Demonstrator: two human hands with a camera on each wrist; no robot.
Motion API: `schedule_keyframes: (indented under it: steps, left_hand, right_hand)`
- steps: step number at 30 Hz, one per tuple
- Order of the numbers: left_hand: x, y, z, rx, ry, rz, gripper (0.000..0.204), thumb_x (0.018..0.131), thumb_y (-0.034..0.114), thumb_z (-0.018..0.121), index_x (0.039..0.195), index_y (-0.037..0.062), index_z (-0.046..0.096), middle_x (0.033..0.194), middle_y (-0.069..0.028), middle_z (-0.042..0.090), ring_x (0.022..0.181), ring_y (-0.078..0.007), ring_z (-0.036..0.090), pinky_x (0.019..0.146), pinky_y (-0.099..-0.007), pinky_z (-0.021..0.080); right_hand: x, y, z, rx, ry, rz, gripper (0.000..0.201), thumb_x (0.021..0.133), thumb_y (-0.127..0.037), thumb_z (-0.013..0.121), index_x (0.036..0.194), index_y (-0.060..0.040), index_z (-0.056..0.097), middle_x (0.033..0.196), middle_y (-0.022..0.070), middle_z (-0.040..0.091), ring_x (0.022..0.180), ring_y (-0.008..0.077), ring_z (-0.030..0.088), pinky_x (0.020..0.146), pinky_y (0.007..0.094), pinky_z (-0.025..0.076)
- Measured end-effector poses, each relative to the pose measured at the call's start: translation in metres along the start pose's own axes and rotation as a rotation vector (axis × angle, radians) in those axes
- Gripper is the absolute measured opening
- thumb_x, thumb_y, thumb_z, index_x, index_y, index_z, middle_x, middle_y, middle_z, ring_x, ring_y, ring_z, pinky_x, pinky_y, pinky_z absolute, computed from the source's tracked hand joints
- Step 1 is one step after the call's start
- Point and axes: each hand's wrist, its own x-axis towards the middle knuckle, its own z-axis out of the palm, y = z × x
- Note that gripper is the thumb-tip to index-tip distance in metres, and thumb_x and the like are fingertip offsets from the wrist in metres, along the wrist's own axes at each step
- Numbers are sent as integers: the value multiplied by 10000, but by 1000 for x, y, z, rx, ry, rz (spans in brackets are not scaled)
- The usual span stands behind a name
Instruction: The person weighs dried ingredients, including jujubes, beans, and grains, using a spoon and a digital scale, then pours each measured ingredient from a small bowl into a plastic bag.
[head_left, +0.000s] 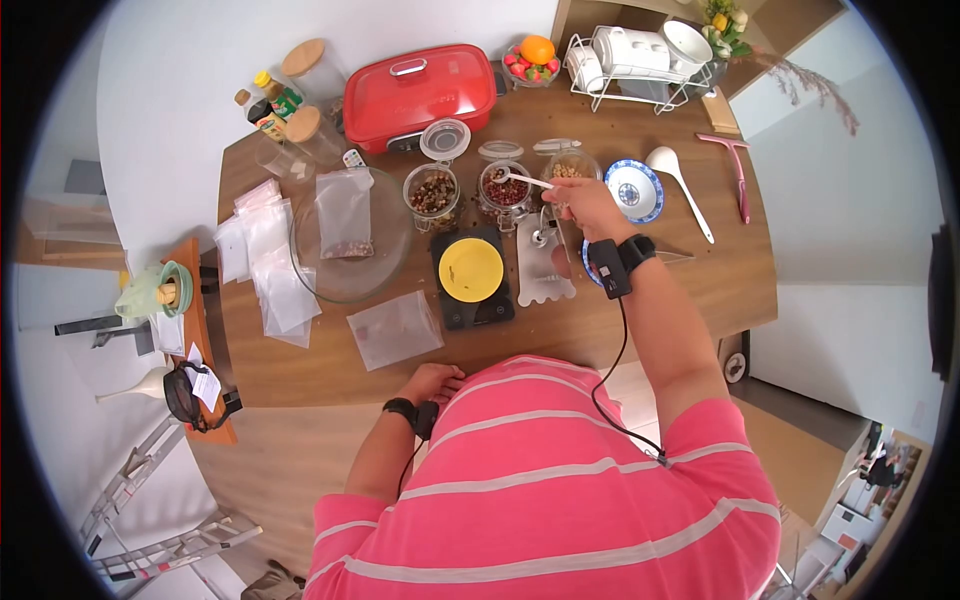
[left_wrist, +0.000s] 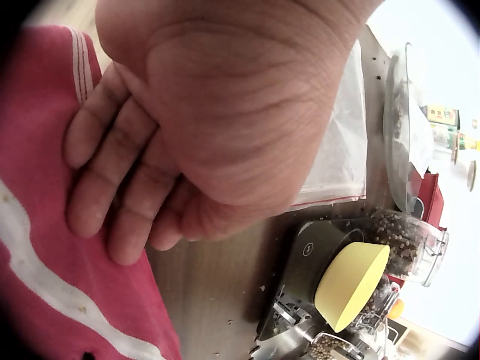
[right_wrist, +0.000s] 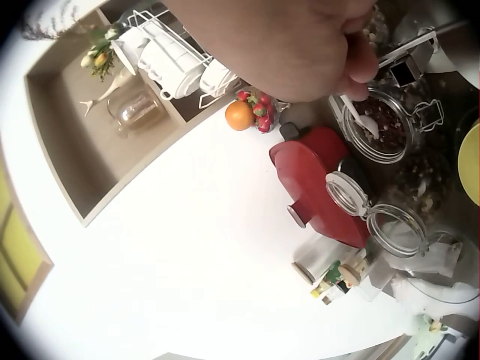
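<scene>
My right hand (head_left: 592,208) pinches the handle of a small white spoon (head_left: 530,181). The spoon's bowl is over the mouth of the middle glass jar (head_left: 504,212), which holds dark red grains; the right wrist view shows the spoon head (right_wrist: 367,126) within the rim. To its left stands an open jar of mixed brown pieces (head_left: 433,194), to its right a jar of pale grains (head_left: 572,165). In front, a yellow bowl (head_left: 471,270) sits on a black kitchen scale (head_left: 478,318). My left hand (head_left: 432,384) rests by the table's front edge against the pink shirt, fingers loosely bent, holding nothing.
Clear plastic bags (head_left: 396,330) lie left of the scale, with more (head_left: 283,272) beside a large glass bowl (head_left: 400,255). A red electric cooker (head_left: 420,95) stands behind the jars. At right are a blue-patterned bowl (head_left: 634,191) and a white ladle (head_left: 686,190).
</scene>
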Motion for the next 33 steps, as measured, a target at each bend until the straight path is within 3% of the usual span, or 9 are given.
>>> schedule_keyframes:
  steps: [5,14,16,23,25,28,33]
  left_hand:
    - [-5,5,1,5,-23,23,354,986,364,543,1134,63,659,1003,-61,753,783,-179,705,652,-306,505]
    - [0,-1,0,-10,-13,26,352,983,370,551,1130,69,660,1009,-56,754,772,-174,702,660,-309,510]
    - [-2,0,4,-81,28,44,316,971,302,576,1080,21,672,924,-99,725,688,-179,658,524,-333,501]
    - [2,-8,0,-64,78,136,239,966,195,573,1070,-5,652,953,-152,729,756,-226,702,547,-354,537]
    - [8,-15,-5,-26,86,178,248,946,251,584,1089,60,651,956,-113,743,677,-195,696,509,-305,476]
    - [6,-17,-1,-68,133,183,249,929,233,610,1089,47,653,911,-107,740,643,-188,687,462,-290,446]
    - [-15,-2,4,-70,127,154,272,923,247,599,1089,42,665,939,-116,747,672,-202,702,526,-318,499]
  right_hand:
    - [-6,0,-11,13,-5,50,336,940,-84,601,1267,-8,610,1007,44,723,609,56,517,514,200,386]
    - [-14,5,-26,68,-18,91,351,966,-92,576,1311,-31,600,1004,16,733,623,26,508,501,182,377]
    - [-21,1,-29,60,-31,94,365,978,-93,559,1337,-33,573,1032,17,724,630,22,504,490,168,373]
    - [-46,-7,-42,54,-66,101,378,977,-103,577,1349,-34,558,1052,32,729,632,27,507,488,171,382]
    - [-51,-11,-49,5,-99,109,371,978,-111,586,1339,-30,562,1052,34,728,620,25,511,490,166,386]
    - [-65,-25,-51,-98,-159,104,343,977,-129,606,1302,-21,583,1028,32,721,595,9,513,501,150,393]
    - [-79,-43,-28,-305,-270,74,328,959,-133,622,1255,5,599,979,31,703,626,25,497,543,178,405]
